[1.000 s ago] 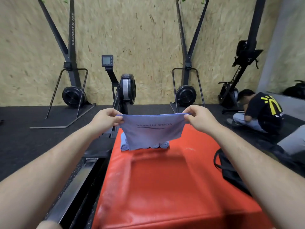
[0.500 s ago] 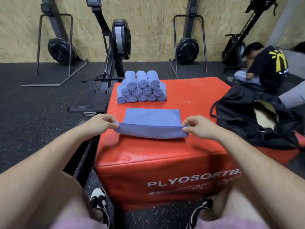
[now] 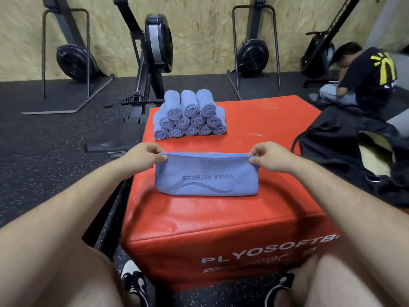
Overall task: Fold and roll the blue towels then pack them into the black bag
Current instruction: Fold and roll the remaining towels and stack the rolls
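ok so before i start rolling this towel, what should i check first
1. Grip on both top corners: the left hand pinches one, the right hand the other: ok.
2. Top edge of the blue towel level between the hands: ok.
3. Layers lined up behind the printed face: hidden, cannot tell.
4. Bare room on the red box in front of the towel: ok.
5. Stack of rolled towels apart from the held towel, on the far part of the box: ok.
6. Black bag close by on the right, mouth open with a pale inside showing: ok.
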Demonstrator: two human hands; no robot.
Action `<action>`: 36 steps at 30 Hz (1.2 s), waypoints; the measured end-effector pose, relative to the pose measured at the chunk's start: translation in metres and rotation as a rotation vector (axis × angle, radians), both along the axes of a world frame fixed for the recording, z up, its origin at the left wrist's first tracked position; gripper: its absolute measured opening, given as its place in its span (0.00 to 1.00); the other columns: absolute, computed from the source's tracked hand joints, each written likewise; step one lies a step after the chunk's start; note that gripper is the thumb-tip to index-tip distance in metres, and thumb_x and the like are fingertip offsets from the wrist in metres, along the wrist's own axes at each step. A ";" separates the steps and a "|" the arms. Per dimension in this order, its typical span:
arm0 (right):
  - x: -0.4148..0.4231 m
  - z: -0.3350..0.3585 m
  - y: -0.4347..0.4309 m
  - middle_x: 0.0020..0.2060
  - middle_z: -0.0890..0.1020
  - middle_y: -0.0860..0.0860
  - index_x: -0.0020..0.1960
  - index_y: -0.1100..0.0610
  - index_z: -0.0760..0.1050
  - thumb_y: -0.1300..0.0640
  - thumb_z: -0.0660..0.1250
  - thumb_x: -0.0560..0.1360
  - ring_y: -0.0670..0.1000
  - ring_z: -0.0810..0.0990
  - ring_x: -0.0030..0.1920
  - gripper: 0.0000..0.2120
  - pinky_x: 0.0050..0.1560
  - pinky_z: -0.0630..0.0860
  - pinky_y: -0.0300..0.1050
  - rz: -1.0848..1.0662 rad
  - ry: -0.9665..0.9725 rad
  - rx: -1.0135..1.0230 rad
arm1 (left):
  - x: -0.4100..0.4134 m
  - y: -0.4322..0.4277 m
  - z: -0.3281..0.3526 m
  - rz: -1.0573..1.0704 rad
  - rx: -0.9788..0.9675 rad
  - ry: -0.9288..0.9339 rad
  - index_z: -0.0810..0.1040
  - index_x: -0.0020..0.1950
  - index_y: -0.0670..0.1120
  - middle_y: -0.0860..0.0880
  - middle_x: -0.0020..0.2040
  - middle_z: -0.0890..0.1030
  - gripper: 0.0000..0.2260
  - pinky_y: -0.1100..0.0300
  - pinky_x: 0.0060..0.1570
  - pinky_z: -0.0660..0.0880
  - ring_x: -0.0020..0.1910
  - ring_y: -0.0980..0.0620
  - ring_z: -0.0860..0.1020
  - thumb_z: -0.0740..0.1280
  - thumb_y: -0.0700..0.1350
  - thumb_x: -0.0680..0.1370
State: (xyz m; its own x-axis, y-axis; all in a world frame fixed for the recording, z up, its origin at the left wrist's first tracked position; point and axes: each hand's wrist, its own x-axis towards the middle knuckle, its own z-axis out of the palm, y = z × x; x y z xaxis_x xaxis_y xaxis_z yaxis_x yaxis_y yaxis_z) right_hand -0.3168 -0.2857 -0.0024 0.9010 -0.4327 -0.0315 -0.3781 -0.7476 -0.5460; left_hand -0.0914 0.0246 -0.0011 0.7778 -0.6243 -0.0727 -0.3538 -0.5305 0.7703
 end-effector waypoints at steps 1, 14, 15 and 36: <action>0.007 -0.002 -0.002 0.41 0.82 0.50 0.47 0.54 0.80 0.59 0.69 0.76 0.49 0.78 0.41 0.02 0.39 0.71 0.42 -0.010 0.002 -0.020 | 0.006 -0.007 -0.004 0.014 0.011 -0.014 0.81 0.47 0.41 0.50 0.40 0.80 0.05 0.57 0.44 0.72 0.40 0.52 0.75 0.72 0.43 0.76; 0.070 -0.047 -0.026 0.46 0.80 0.52 0.48 0.53 0.75 0.56 0.63 0.78 0.56 0.79 0.50 0.03 0.44 0.67 0.44 -0.170 0.013 -0.129 | 0.053 -0.066 -0.061 0.209 0.112 -0.209 0.77 0.48 0.46 0.48 0.43 0.79 0.02 0.58 0.44 0.67 0.44 0.47 0.75 0.66 0.44 0.78; 0.073 -0.050 -0.025 0.47 0.81 0.54 0.50 0.54 0.75 0.57 0.62 0.78 0.57 0.79 0.51 0.03 0.44 0.68 0.45 -0.180 0.013 -0.144 | 0.055 -0.068 -0.064 0.207 0.117 -0.226 0.77 0.49 0.45 0.48 0.45 0.79 0.03 0.58 0.45 0.66 0.45 0.47 0.75 0.65 0.43 0.79; 0.095 -0.096 0.066 0.81 0.52 0.51 0.81 0.52 0.53 0.44 0.47 0.83 0.52 0.47 0.80 0.28 0.79 0.45 0.54 0.016 0.142 -0.344 | -0.019 -0.112 -0.098 -0.256 0.370 -0.521 0.58 0.80 0.50 0.51 0.81 0.55 0.23 0.47 0.77 0.49 0.80 0.50 0.52 0.51 0.53 0.85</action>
State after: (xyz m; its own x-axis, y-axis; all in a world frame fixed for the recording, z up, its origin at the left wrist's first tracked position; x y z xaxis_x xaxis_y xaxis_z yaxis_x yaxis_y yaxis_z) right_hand -0.2218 -0.2195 -0.0979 0.9047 -0.4259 -0.0123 -0.4192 -0.8845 -0.2048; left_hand -0.1107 -0.0870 -0.0989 0.6005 -0.7991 0.0270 -0.7781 -0.5763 0.2497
